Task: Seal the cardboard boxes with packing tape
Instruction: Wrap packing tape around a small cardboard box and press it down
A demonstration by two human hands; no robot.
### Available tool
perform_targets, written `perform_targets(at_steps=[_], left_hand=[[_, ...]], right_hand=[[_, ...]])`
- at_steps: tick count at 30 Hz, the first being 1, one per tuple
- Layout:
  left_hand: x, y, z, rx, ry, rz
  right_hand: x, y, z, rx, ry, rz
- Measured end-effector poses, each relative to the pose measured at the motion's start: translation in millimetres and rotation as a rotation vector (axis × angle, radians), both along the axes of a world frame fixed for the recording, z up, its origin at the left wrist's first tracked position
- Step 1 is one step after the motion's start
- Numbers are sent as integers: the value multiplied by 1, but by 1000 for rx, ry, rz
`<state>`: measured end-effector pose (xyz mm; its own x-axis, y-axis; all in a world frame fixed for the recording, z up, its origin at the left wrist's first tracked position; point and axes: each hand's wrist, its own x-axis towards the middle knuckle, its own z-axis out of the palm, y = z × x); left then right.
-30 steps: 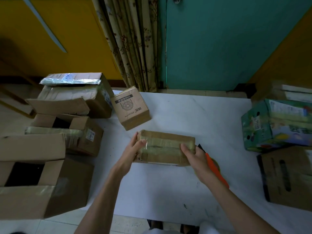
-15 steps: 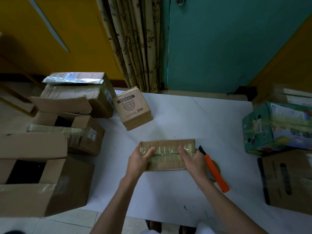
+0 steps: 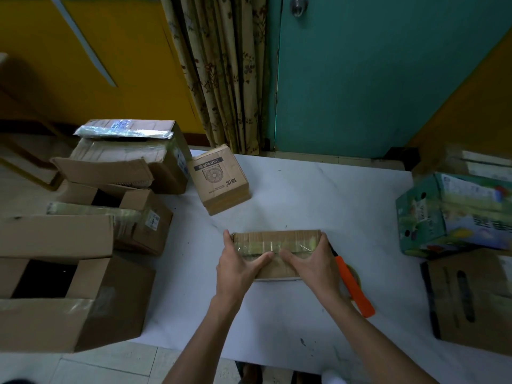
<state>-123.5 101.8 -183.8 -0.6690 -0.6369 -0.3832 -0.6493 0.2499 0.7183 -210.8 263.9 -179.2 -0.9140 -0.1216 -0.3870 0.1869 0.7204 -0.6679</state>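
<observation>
While the thumbs press flat on the tape strip (image 3: 277, 246), the left hand (image 3: 238, 268) and right hand (image 3: 309, 266) each have their grip clamped round one end of the small box (image 3: 277, 238), resting on the tabletop (image 3: 318, 195). The step looks like smoothing tape down; next probably comes checking other seams. The tape roll (image 3: 358, 273) beneath the orange knife (image 3: 356, 291) is barely discernible.

Floral curtain (image 3: 221, 79) betw. yellow wall (image 3: 124, 51) & teal door (image 3: 374, 79) w/ knob (image 3: 298, 6).

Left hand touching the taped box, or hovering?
Touching. Head view: left hand grips the box at its left end, thumb on the tape.
</observation>
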Motion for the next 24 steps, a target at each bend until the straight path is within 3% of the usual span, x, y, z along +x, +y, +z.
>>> perform_targets(at_steps=[6, 11, 15, 19, 24], left_hand=[[2, 0, -5, 13, 19, -6], [19, -21, -4, 468, 140, -49], [25, -30, -14, 484, 132, -136], [21, -19, -2, 285, 61, -127], [12, 12, 4, -388, -252, -260]], right_hand=[[3, 1, -5, -26, 53, -9], [1, 5, -6, -105, 16, -13], [4, 4, -6, -133, 46, -18], [3, 2, -10, -116, 76, -37], [4, 3, -9, -98, 78, -35]])
